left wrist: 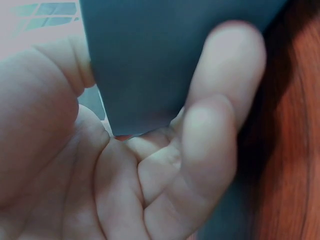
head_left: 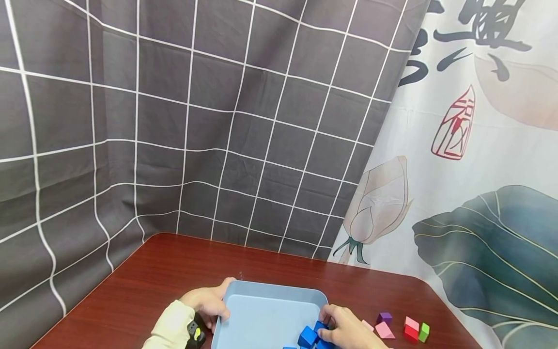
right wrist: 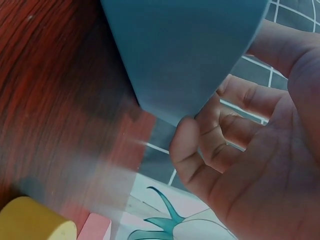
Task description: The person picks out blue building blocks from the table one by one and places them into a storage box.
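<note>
A light blue tray (head_left: 261, 312) lies near the front of the table, its lower part cut off by the head view's edge. My left hand (head_left: 208, 301) grips its left side, thumb over the rim and inside. In the left wrist view, two fingertips (left wrist: 235, 55) lie along the outer wall. At the right side, my right hand (head_left: 350, 330) holds the rim, with the thumb inside beside several blue blocks (head_left: 307, 336) heaped in that corner. From the right wrist, a curled fingertip (right wrist: 186, 135) shows at the lower edge of the tray's wall (right wrist: 180, 55).
Right of the tray on the brown table (head_left: 174, 257) lie a purple block (head_left: 384, 317), a pink wedge (head_left: 385, 330), a red block (head_left: 411, 333) and a green block (head_left: 424, 332). A yellow cylinder (right wrist: 35, 220) appears in the right wrist view. A dark checked curtain (head_left: 244, 121) hangs behind.
</note>
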Tool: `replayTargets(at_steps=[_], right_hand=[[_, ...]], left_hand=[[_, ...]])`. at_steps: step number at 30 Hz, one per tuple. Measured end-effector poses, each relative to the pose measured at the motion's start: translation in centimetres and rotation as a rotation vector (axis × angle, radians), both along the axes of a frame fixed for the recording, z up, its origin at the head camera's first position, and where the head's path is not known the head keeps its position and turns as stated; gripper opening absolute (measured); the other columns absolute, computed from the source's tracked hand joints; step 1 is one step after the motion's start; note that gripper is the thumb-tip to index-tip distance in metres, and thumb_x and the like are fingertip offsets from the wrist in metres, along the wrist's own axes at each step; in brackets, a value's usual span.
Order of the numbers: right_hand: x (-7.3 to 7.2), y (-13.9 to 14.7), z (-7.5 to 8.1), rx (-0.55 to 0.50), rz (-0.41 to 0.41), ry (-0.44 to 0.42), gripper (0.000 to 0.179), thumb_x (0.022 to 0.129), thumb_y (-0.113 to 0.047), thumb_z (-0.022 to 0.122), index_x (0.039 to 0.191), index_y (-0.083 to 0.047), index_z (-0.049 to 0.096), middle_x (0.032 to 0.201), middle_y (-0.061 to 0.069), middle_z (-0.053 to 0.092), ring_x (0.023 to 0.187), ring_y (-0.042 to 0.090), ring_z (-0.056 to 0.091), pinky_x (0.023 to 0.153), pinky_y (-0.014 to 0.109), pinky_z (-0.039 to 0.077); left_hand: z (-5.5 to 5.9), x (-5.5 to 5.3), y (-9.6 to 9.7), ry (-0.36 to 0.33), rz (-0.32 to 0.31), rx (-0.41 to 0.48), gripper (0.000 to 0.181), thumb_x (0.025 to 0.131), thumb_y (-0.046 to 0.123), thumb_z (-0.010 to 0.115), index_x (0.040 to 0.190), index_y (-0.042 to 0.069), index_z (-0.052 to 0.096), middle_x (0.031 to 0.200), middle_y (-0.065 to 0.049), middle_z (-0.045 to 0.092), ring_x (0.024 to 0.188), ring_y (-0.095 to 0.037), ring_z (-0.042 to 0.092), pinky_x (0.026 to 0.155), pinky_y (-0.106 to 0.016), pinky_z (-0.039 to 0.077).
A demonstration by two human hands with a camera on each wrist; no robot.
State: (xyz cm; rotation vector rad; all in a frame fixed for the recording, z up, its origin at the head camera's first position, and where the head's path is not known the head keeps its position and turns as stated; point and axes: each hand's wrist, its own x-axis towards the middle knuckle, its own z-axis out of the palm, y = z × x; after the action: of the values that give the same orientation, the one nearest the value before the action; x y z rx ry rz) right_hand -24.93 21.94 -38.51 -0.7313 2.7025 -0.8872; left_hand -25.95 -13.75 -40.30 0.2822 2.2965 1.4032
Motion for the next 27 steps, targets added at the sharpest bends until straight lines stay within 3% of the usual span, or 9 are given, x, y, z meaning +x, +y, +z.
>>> replayTargets(at_steps=[10, 27], right_hand=[[0.0, 0.8, 0.6, -0.038, 0.015, -0.005, 0.014, 0.084, -0.022, 0.064, 0.094, -0.012, 0.062, 0.079, -0.002, 0.056, 0.071, 0.012, 0.052, 0.067, 0.028, 0.053], [-0.2, 3.2, 1.3, -0.076, -0.057, -0.061, 0.016, 0.082, -0.018, 0.064, 0.093, -0.006, 0.06, 0.078, 0.003, 0.057, 0.071, 0.018, 0.052, 0.063, 0.031, 0.054]], left_hand=[[0.0, 0.0, 0.0, 0.003, -0.003, -0.016, 0.082, 0.062, -0.005, 0.059, 0.132, 0.017, 0.022, 0.089, -0.021, 0.046, 0.039, -0.017, 0.047, 0.036, -0.02, 0.038], [-0.2, -0.2, 0.0, 0.005, -0.007, -0.013, 0.083, 0.062, -0.004, 0.058, 0.134, 0.017, 0.022, 0.09, -0.021, 0.046, 0.039, -0.017, 0.047, 0.036, -0.02, 0.038]])
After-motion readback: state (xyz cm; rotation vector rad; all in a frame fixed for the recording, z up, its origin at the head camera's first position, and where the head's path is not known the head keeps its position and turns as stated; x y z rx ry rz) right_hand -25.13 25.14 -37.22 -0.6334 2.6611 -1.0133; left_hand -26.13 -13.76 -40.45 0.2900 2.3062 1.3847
